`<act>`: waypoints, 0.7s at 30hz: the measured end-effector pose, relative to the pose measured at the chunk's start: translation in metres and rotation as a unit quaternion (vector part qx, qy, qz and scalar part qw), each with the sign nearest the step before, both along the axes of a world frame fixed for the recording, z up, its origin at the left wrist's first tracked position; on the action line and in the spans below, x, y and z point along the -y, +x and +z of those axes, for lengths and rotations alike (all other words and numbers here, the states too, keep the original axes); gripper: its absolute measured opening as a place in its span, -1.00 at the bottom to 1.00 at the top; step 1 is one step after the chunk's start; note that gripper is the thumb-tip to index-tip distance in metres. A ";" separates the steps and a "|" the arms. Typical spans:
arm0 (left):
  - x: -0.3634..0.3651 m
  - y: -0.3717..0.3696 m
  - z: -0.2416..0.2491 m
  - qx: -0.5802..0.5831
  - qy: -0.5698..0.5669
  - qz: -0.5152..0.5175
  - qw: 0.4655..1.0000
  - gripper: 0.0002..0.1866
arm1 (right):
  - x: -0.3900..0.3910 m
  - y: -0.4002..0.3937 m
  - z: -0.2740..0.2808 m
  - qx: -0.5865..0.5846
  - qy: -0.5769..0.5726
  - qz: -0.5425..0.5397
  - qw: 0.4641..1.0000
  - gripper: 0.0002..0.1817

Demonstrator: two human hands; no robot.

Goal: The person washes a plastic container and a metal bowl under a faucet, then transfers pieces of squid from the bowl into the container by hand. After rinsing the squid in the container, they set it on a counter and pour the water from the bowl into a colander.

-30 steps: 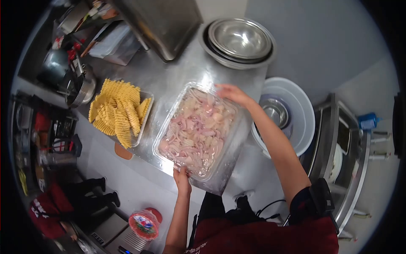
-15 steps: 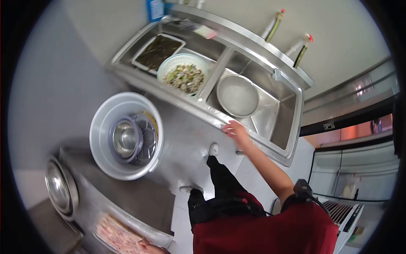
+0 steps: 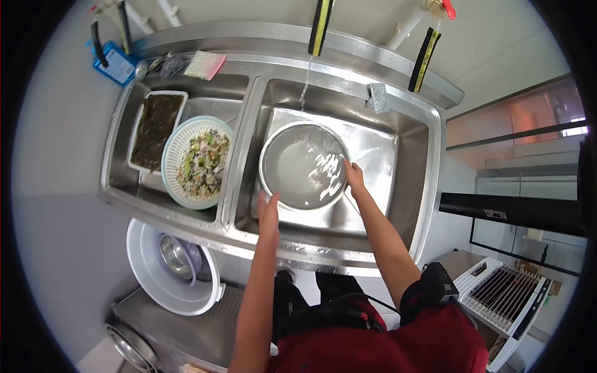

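A round metal basin (image 3: 292, 168) of cloudy, rippling water sits in the right-hand bowl of the steel sink. My right hand (image 3: 354, 177) grips its right rim, the thumb on top and the other fingers largely hidden. At the near left of the rim is my left hand (image 3: 268, 210), closed on the edge and slightly blurred. A thin stream of water runs from a black and yellow hose (image 3: 320, 28) behind the basin.
In the left sink bowl, a pale colander (image 3: 172, 152) of chopped food leans beside a white tray (image 3: 133, 152) of dark contents. A sponge (image 3: 204, 64) and blue bottle (image 3: 115, 64) stand along the back ledge. A large white tub (image 3: 140, 261) is below left.
My view has swung over the sink. My right hand has moved from the sink's front edge to the basin, and my left hand from the tray of pale pinkish food to the rim.
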State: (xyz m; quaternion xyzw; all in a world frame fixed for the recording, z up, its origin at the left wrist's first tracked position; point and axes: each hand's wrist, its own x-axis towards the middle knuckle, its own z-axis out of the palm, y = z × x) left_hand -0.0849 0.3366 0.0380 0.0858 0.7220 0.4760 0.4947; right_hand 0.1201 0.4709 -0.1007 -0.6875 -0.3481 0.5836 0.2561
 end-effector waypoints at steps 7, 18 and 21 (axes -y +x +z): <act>-0.035 -0.070 -0.134 -0.018 -0.074 -0.099 0.992 -0.37 | -0.031 -0.011 -0.012 0.114 0.147 0.028 0.982 -0.47; 0.057 -0.057 -0.092 0.075 -0.086 -0.028 0.993 -0.59 | 0.006 -0.004 0.077 0.082 0.122 0.050 0.988 -0.56; 0.066 -0.050 -0.042 0.197 0.019 -0.059 0.978 -0.61 | 0.015 -0.009 0.094 0.204 0.161 0.130 0.957 -0.58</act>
